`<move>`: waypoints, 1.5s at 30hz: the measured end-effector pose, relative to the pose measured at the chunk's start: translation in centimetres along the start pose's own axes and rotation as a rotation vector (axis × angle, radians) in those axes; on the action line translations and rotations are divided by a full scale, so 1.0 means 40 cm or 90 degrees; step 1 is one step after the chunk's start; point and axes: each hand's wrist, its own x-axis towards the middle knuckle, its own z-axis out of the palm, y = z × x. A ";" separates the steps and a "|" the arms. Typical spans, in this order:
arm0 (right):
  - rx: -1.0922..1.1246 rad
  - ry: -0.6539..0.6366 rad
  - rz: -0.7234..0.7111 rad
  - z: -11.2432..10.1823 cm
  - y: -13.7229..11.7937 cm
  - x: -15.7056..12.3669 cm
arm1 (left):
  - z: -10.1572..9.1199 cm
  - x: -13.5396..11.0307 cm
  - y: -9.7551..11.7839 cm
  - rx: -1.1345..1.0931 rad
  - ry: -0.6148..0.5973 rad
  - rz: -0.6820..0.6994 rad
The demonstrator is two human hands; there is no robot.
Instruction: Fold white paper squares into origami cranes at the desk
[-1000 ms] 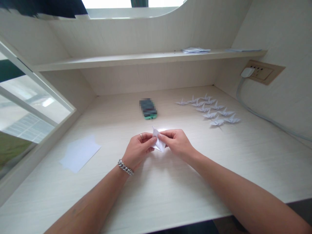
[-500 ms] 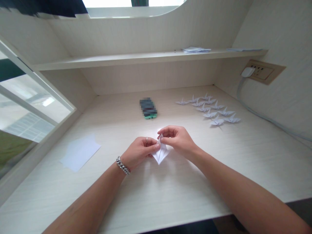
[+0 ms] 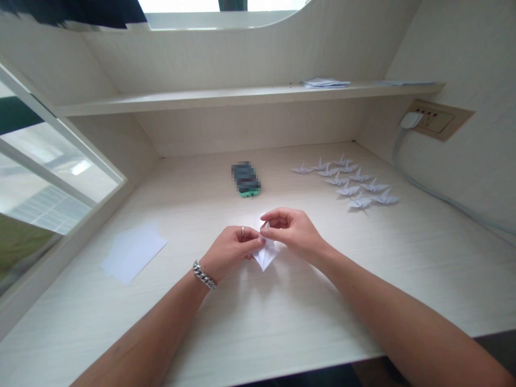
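Desk, as seen from beside the person seated at it.

1. Folded paper (image 3: 266, 255), one, white, a narrow kite-like piece. It is low over the middle of the desk (image 3: 282, 317), in the gap between the two hands. Its long axis runs from an upper tip at the right fingertips down to a lower point aimed at the person, leaning a little to the left. Whether the lower point touches the desk, I cannot tell.
2. Left hand (image 3: 231, 248), one. It is closed in a pinch on the left edge of the folded paper. It carries one ring (image 3: 242, 231), and one chain bracelet (image 3: 204, 274) sits on the wrist.
3. Right hand (image 3: 292, 230), one. Thumb and forefinger are closed on the upper tip, with the other fingers curled above. Both hands touch the piece, and neither is clearly nearer.
4. Paper cranes (image 3: 350, 183), about ten, white. They are laid in loose rows on the desk well beyond the right hand. They are too small and overlapped for a firm count.
5. Loose sheet (image 3: 133, 251), one, flat on the desk, well to the left of the left hand.
6. Dark object (image 3: 245, 179), one, blurred, with a green lower edge. It lies beyond the hands.
7. Shelf (image 3: 181, 99), one, above the desk. It bears a small pile of papers (image 3: 324, 83) towards its right end.
8. Wall socket (image 3: 437, 119), one, on the right wall. It holds one white plug (image 3: 410, 119), and one cable (image 3: 427, 189) trails down from it.
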 end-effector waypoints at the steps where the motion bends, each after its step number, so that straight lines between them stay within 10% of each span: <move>1: -0.012 -0.003 -0.007 0.000 0.003 -0.001 | 0.000 0.000 -0.001 0.006 -0.002 0.003; 45: 0.104 0.020 0.090 0.006 -0.006 0.000 | -0.002 -0.006 0.011 0.194 0.020 0.059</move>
